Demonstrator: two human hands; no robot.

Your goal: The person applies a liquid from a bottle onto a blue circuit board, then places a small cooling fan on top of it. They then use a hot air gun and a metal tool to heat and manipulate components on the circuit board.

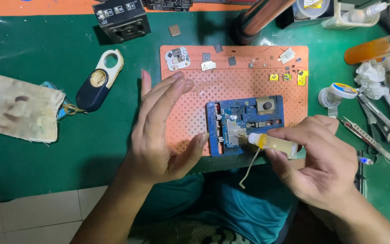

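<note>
Clear yellow-filled syringe [277, 144] in right hand [328, 165]

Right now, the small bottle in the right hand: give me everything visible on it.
The small bottle is a clear plastic squeeze dropper holding yellowish liquid, with a white nozzle end. It lies nearly level, its nozzle pointing left at the circuit board clamped in the blue holder. The right hand grips its body with thumb and fingers, hiding the rear end. A thin pale strip hangs down from near the nozzle. Whether the tip touches the board cannot be told.
</note>
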